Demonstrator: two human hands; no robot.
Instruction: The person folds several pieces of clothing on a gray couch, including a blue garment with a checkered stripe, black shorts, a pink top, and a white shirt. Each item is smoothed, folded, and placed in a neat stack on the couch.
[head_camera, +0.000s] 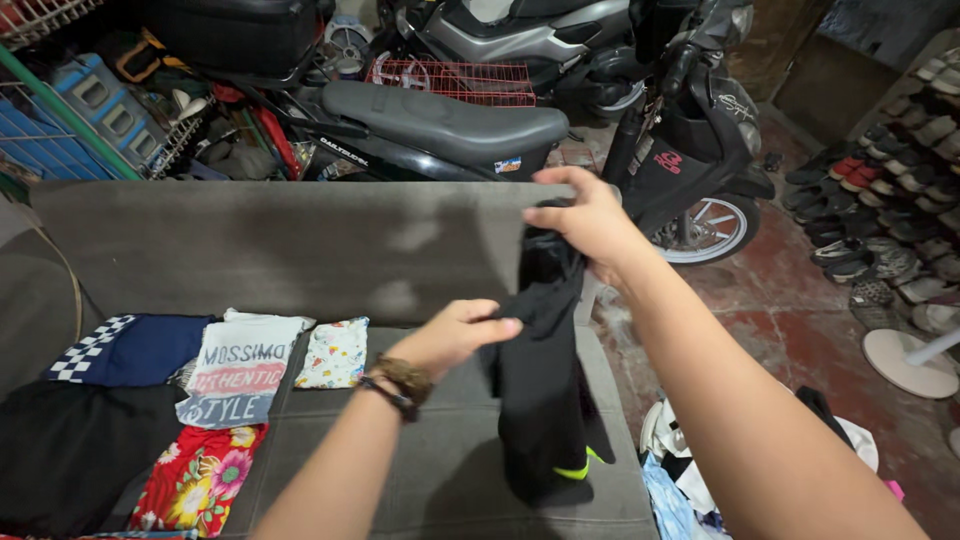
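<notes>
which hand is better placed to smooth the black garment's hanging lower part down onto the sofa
Probably the left. The right hand is pinching the top of the black garment up high, carrying its weight. The left hand grips only a fold at mid height, closer to the grey sofa seat.

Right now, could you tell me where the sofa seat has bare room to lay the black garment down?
Free: the grey seat between the red floral cloth and the hanging black garment, held by the left hand and right hand. Crowded: the seat's left side, with folded clothes such as the grey printed shirt.
</notes>
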